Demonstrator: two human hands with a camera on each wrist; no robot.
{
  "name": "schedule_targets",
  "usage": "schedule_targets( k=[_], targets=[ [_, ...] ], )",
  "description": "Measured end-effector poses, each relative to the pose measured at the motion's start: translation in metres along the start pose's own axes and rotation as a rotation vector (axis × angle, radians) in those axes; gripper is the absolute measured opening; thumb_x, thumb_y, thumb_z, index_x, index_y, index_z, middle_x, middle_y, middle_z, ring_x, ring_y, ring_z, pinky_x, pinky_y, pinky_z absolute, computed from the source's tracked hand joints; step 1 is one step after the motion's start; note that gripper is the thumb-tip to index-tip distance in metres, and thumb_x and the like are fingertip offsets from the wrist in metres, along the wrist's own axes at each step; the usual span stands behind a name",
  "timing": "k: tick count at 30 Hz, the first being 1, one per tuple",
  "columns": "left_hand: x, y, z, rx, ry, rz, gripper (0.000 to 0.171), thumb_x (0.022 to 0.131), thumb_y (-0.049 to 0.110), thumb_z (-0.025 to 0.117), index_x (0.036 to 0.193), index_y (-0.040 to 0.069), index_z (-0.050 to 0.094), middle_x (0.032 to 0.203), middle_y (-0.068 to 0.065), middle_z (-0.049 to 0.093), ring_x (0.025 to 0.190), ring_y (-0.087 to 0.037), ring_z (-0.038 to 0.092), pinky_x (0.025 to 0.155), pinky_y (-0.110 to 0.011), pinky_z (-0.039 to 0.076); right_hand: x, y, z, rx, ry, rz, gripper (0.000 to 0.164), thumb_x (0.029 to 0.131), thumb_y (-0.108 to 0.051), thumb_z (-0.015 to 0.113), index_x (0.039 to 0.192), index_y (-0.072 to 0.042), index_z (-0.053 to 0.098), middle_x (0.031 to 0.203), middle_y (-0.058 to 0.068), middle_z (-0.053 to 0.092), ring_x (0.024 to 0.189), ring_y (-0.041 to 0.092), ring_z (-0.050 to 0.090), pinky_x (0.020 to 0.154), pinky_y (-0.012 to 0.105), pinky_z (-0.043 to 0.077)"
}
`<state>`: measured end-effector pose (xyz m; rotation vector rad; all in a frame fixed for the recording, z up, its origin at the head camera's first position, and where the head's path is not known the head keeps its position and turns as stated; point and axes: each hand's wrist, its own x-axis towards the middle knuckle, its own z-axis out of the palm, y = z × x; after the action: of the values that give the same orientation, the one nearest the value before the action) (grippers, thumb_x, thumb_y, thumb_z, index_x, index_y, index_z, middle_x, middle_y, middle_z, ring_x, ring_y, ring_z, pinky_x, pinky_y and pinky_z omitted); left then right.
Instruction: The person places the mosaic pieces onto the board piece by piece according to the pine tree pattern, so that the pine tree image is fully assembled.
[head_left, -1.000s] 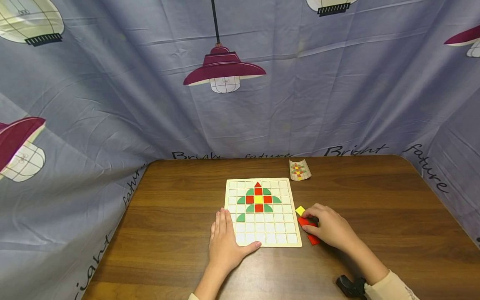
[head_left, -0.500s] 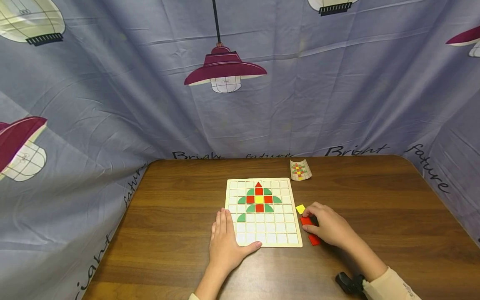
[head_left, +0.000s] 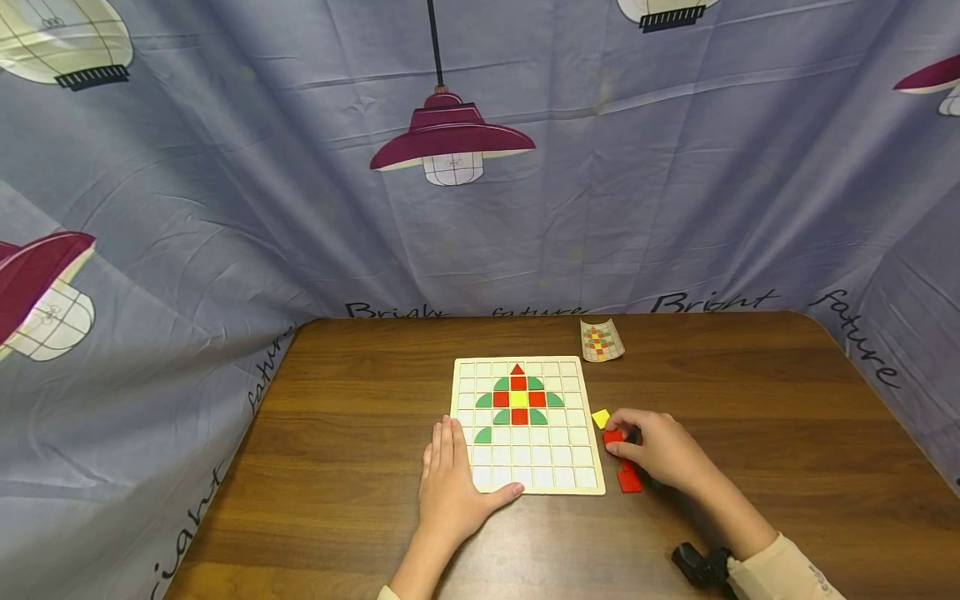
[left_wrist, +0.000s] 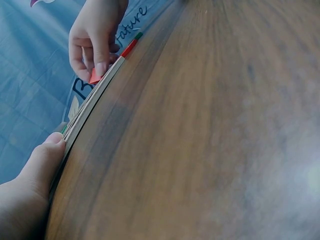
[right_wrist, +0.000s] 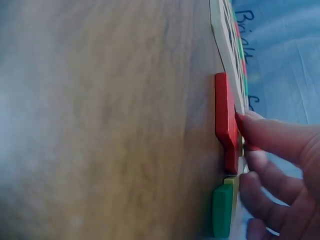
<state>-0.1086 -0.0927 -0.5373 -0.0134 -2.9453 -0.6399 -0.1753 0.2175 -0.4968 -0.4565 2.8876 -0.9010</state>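
Observation:
A cream grid board lies on the wooden table, with red, green and yellow tiles forming a tree-like pattern in its upper half. My left hand rests along its left side and lower edge, fingers straight and thumb spread. To the right of the board, my right hand pinches a red tile between thumb and fingers, seen also in the left wrist view. Below those fingertips lie more red tiles; a yellow tile sits just above them. The right wrist view shows a green tile under the curled fingers.
A small curled card printed with a similar coloured pattern lies behind the board on the right. A blue-grey curtain with printed lamps hangs beyond the table. A black device is at my right wrist.
My right fingers have drawn a red tile slightly up and away from the others, leaving more of the red tiles below uncovered. The left hand and board stay put.

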Motion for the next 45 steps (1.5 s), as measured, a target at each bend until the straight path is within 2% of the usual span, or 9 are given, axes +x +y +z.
schedule_targets(
  k=[3, 7, 11, 18, 25, 30, 38, 45],
  targets=[
    [0.0, 0.0, 0.001, -0.005, -0.004, 0.001, 0.137, 0.063, 0.088, 0.062, 0.156, -0.003, 0.021, 0.164, -0.022, 0.02, 0.153, -0.036, 0.019, 0.124, -0.05, 0.021, 0.002, -0.003, 0.001, 0.041, 0.039, 0.014, 0.015, 0.082, -0.017, 0.081, 0.094, -0.021, 0.072, 0.076, -0.009, 0.06, 0.064, 0.007, 0.049, 0.056, 0.021, 0.042],
    [0.0, 0.0, 0.001, -0.005, -0.007, -0.002, 0.137, 0.063, 0.088, 0.063, 0.156, -0.003, 0.021, 0.164, -0.022, 0.02, 0.153, -0.036, 0.019, 0.124, -0.049, 0.021, 0.008, -0.015, 0.005, 0.114, 0.044, 0.035, 0.015, 0.083, -0.018, 0.08, 0.095, -0.021, 0.073, 0.077, -0.007, 0.062, 0.061, 0.009, 0.049, 0.053, 0.022, 0.042],
    [0.0, 0.0, 0.0, -0.001, -0.006, -0.003, 0.137, 0.063, 0.088, 0.063, 0.156, -0.003, 0.021, 0.164, -0.023, 0.02, 0.153, -0.036, 0.019, 0.124, -0.049, 0.021, 0.017, -0.033, 0.014, 0.166, 0.033, 0.04, 0.015, 0.083, -0.02, 0.08, 0.096, -0.022, 0.073, 0.079, -0.006, 0.063, 0.058, 0.011, 0.047, 0.05, 0.023, 0.04],
    [0.0, 0.0, 0.0, 0.006, -0.014, -0.008, 0.137, 0.063, 0.088, 0.062, 0.156, -0.003, 0.02, 0.164, -0.022, 0.02, 0.153, -0.035, 0.019, 0.124, -0.049, 0.022, 0.034, -0.068, 0.037, 0.224, 0.032, 0.033, 0.013, 0.081, -0.018, 0.082, 0.091, -0.019, 0.074, 0.076, -0.007, 0.066, 0.062, 0.01, 0.052, 0.055, 0.024, 0.042],
    [0.0, 0.0, 0.0, 0.016, -0.005, 0.001, 0.136, 0.064, 0.089, 0.061, 0.156, -0.003, 0.02, 0.164, -0.022, 0.02, 0.153, -0.035, 0.019, 0.123, -0.05, 0.022, 0.045, -0.098, 0.062, 0.209, 0.046, 0.012, 0.013, 0.078, -0.022, 0.084, 0.086, -0.021, 0.074, 0.071, -0.013, 0.063, 0.066, 0.005, 0.055, 0.063, 0.023, 0.044],
    [0.0, 0.0, 0.0, 0.019, -0.001, 0.007, 0.136, 0.064, 0.089, 0.06, 0.156, -0.004, 0.021, 0.163, -0.023, 0.021, 0.153, -0.036, 0.019, 0.123, -0.05, 0.023, 0.05, -0.111, 0.076, 0.154, 0.045, -0.023, 0.014, 0.078, -0.023, 0.084, 0.084, -0.022, 0.072, 0.069, -0.015, 0.062, 0.064, 0.003, 0.053, 0.061, 0.024, 0.044],
    [0.0, 0.0, 0.001, 0.02, 0.002, 0.01, 0.137, 0.064, 0.089, 0.06, 0.156, -0.004, 0.021, 0.163, -0.023, 0.021, 0.153, -0.036, 0.019, 0.123, -0.05, 0.022, 0.053, -0.112, 0.085, 0.077, 0.076, -0.058, 0.015, 0.077, -0.026, 0.085, 0.082, -0.023, 0.071, 0.077, -0.013, 0.06, 0.069, 0.003, 0.054, 0.062, 0.025, 0.045],
    [0.0, 0.0, 0.0, 0.013, 0.002, 0.006, 0.137, 0.064, 0.089, 0.061, 0.155, -0.004, 0.021, 0.163, -0.023, 0.021, 0.153, -0.036, 0.019, 0.123, -0.05, 0.023, 0.052, -0.113, 0.086, 0.002, 0.1, -0.099, 0.015, 0.078, -0.029, 0.084, 0.086, -0.021, 0.075, 0.082, -0.011, 0.06, 0.07, 0.004, 0.053, 0.061, 0.023, 0.045]
  ],
)
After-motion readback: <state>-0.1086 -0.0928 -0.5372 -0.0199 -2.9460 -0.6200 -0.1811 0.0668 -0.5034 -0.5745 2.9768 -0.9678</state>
